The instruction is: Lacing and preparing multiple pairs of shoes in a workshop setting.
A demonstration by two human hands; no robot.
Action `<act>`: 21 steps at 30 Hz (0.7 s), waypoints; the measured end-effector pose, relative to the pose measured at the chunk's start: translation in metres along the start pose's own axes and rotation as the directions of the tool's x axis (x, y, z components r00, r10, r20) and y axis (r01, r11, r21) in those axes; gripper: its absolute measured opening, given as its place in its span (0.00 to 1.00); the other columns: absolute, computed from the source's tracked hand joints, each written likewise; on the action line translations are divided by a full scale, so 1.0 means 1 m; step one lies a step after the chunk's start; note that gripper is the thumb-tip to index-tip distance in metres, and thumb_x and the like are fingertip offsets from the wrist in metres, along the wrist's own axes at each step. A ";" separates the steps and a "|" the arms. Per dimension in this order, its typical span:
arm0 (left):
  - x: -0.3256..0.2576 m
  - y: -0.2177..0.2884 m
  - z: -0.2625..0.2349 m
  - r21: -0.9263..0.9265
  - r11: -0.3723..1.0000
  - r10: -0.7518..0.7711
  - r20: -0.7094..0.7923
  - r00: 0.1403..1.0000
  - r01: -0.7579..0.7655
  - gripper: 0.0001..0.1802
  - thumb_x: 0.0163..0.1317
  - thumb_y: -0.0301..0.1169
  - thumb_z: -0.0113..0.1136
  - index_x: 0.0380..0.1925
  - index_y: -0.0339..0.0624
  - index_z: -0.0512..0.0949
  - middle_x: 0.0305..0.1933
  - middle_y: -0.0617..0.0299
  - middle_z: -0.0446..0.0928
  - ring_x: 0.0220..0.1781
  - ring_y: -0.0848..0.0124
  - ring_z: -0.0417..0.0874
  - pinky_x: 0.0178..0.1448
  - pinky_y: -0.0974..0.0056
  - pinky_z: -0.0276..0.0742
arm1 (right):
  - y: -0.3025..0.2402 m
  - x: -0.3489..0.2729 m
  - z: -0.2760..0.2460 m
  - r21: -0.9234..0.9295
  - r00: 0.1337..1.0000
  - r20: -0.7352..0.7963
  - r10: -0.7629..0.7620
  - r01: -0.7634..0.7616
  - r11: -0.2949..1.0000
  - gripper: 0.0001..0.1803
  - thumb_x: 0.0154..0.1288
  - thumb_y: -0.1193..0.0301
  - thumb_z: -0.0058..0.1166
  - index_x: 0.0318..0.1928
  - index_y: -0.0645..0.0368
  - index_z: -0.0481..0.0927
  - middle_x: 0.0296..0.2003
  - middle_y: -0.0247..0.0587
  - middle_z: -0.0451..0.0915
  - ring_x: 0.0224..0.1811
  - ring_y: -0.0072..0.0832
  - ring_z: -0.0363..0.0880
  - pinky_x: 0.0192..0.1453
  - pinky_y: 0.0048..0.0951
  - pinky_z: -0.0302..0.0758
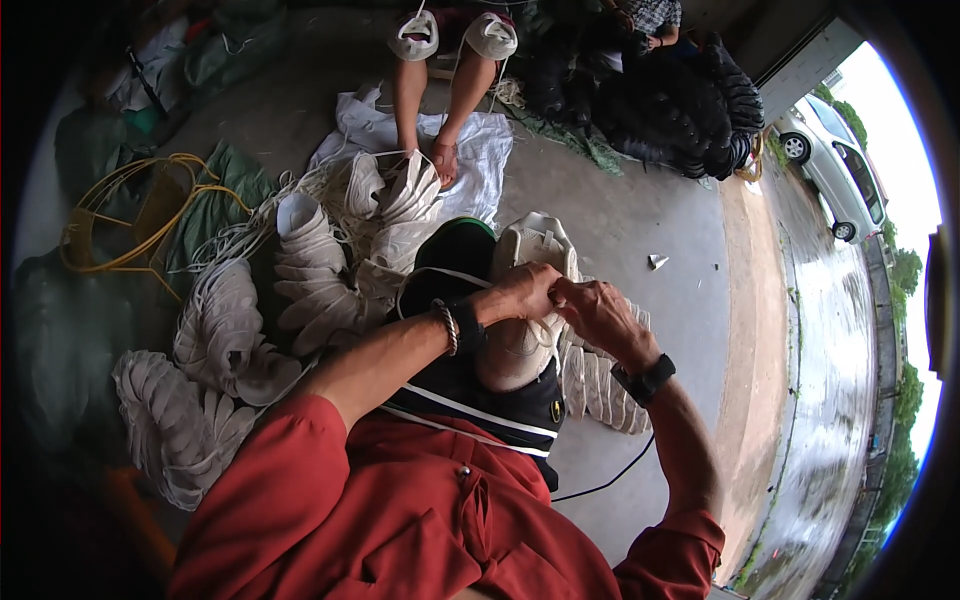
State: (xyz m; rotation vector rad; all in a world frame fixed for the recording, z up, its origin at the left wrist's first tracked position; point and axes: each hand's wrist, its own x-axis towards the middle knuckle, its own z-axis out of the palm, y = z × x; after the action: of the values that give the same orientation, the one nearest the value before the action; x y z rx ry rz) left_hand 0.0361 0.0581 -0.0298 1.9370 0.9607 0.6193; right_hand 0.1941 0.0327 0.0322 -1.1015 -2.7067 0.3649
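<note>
Both hands, left [522, 292] and right [598, 312], pinched a white shoe upper [530, 300] over the lap; stacked white uppers [300, 280] lay on the floor [640, 220] at left.

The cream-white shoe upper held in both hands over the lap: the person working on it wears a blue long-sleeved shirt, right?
Not quite. The head view shows the long-sleeved shirt is red, not blue. The rest holds: the left hand and right hand both hold the cream-white shoe upper over the lap.
</note>
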 end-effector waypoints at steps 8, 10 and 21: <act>-0.047 -0.021 -0.068 0.398 0.905 0.061 -0.468 0.882 0.149 0.06 0.41 0.24 0.53 0.23 0.38 0.69 0.20 0.46 0.72 0.24 0.47 0.75 0.26 0.50 0.68 | 0.003 -0.004 -0.003 0.071 0.997 0.034 0.067 -0.069 0.995 0.09 0.50 0.74 0.54 0.35 0.55 0.73 0.23 0.46 0.77 0.27 0.43 0.77 0.29 0.40 0.71; -0.082 -0.060 -0.122 0.346 0.921 0.063 -0.589 0.805 0.181 0.05 0.42 0.17 0.46 0.20 0.37 0.65 0.15 0.53 0.63 0.18 0.58 0.71 0.22 0.55 0.63 | 0.004 -0.003 -0.001 0.092 0.996 -0.035 0.081 -0.078 0.993 0.05 0.51 0.74 0.52 0.32 0.55 0.74 0.22 0.46 0.76 0.25 0.45 0.76 0.27 0.40 0.71; -0.126 -0.022 -0.139 -0.973 0.205 -0.470 -0.007 0.882 0.102 0.03 0.59 0.28 0.50 0.33 0.42 0.68 0.21 0.62 0.71 0.13 0.74 0.66 0.14 0.72 0.56 | -0.047 0.038 0.047 0.079 0.979 0.090 -0.181 0.174 0.981 0.11 0.51 0.75 0.47 0.37 0.65 0.76 0.35 0.50 0.77 0.36 0.44 0.76 0.37 0.36 0.74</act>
State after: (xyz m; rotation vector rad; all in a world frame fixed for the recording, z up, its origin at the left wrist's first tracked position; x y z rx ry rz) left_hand -0.1450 0.0293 0.0142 0.4770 0.7679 0.9900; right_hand 0.1238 0.0203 0.0047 -0.8351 -2.8243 0.4923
